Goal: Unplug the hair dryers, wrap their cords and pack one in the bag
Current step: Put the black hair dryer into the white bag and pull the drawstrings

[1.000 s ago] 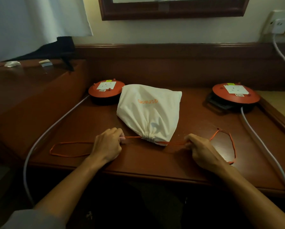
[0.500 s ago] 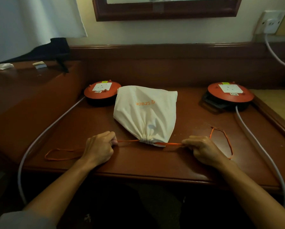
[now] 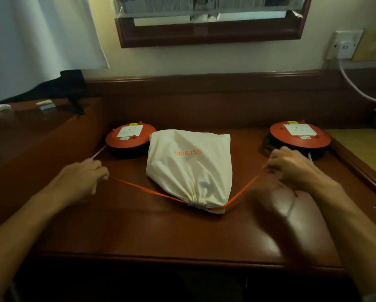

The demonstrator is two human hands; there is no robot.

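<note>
A cream drawstring bag (image 3: 189,166) with orange lettering lies bulging on the brown desk (image 3: 161,232), its gathered mouth toward me and cinched tight. An orange drawstring (image 3: 147,191) runs taut from the mouth out to both sides. My left hand (image 3: 82,177) grips the left end and my right hand (image 3: 291,168) grips the right end, both held away from the bag and farther back than its mouth. No hair dryer shows; the bag hides whatever it holds.
Two orange cable reels with sockets sit at the back, the left reel (image 3: 130,136) and the right reel (image 3: 300,134). A white cable (image 3: 354,83) runs from a wall socket (image 3: 343,44) at top right. A raised ledge borders the desk's left side.
Both hands have moved apart and away from me along the drawstring, pulling it into a taut V. The loose loops of cord on the desk are gone.
</note>
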